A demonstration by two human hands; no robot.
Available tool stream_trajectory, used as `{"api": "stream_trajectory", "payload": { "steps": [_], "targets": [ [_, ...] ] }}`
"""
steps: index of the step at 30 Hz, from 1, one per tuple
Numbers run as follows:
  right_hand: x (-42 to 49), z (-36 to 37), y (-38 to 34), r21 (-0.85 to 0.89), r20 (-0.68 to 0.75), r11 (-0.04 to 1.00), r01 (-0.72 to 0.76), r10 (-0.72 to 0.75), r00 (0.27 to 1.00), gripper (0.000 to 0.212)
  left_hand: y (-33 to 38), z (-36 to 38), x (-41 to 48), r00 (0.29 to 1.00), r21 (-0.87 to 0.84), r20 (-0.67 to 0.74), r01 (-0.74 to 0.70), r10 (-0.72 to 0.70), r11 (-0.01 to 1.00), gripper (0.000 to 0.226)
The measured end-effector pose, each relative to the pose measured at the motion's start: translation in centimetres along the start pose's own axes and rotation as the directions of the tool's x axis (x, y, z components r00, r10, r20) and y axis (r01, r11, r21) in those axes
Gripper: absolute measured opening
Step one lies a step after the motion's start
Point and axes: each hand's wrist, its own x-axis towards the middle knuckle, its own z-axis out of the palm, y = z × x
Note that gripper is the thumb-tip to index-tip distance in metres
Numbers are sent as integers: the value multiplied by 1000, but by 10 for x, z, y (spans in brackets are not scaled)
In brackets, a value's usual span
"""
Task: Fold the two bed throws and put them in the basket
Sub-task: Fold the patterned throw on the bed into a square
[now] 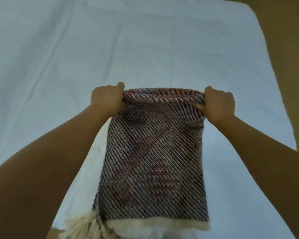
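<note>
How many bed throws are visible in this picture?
1. The woven throw, held by the left hand and right hand above the white bed; another may be hidden.

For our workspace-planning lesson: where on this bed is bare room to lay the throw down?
Bare sheet spreads beyond the left hand and right hand, out to the floor at right. Crowded nearer, where the gripped throw hangs.

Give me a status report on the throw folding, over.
Left grip and right grip clutching woven throw at its top fold. Throw partly folded, over white sheet. No basket in view.
</note>
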Motion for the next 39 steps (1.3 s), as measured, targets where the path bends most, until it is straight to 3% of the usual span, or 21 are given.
{"api": "stream_trajectory", "payload": {
  "steps": [10,15,20,23,25,27,30,35,39],
  "targets": [
    [-197,-20,-36,-8,39,997,76,-76,996,18,4,15,-182,997,-121,-38,-78,74,990,27],
    [-266,-11,-51,-22,78,994,111,-109,991,30,20,46,-257,991,-126,75,-101,111,987,26],
    [-308,24,-55,-95,306,995,41,-10,952,24,36,87,-308,957,-88,276,-69,90,994,39],
    [-324,41,-62,-112,518,989,97,-25,855,37,42,103,-321,888,-22,458,-41,47,999,55],
    [-324,43,-66,-56,575,997,53,-11,818,36,46,104,-320,881,-60,471,-17,44,998,57],
    [-317,39,-70,61,455,998,-26,-5,891,26,51,101,-309,931,-120,360,-18,61,993,54],
    [-298,33,-80,219,157,976,-14,-22,987,22,63,96,-280,986,-224,157,-24,60,974,56],
    [-249,50,-104,284,210,959,23,-86,974,58,98,100,-227,992,-267,103,-45,75,962,62],
    [-214,79,-125,256,156,960,116,-159,975,62,110,121,-196,996,-217,73,-25,42,976,65]
  ]
}}
